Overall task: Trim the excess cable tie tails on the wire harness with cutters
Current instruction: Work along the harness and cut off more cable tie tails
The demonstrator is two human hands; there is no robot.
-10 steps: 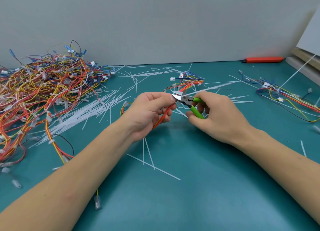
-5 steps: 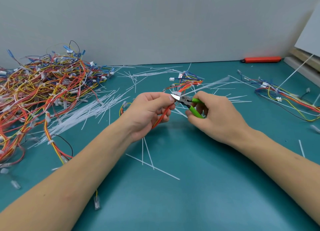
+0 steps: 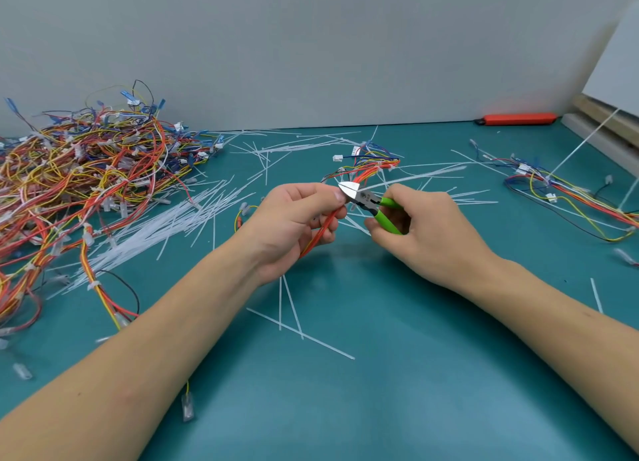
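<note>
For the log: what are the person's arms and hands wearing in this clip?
Nothing visible. The left hand and right hand are bare, with no gloves, rings or watch showing. Both forearms are uncovered to the frame edge; no sleeve, strap, cable or marking appears.

Left hand [image 3: 294, 225] pinches orange wire harness [image 3: 323, 230]; right hand [image 3: 425, 232] grips green-handled cutters [image 3: 371, 203] beside it.

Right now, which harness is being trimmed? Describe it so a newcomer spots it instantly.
On the teal table, skip the big wire pile at far left. At centre, the left hand grips the harness, mostly red-orange wires. It alone is held, with the green-handled cutters in the right hand at its top.
</note>
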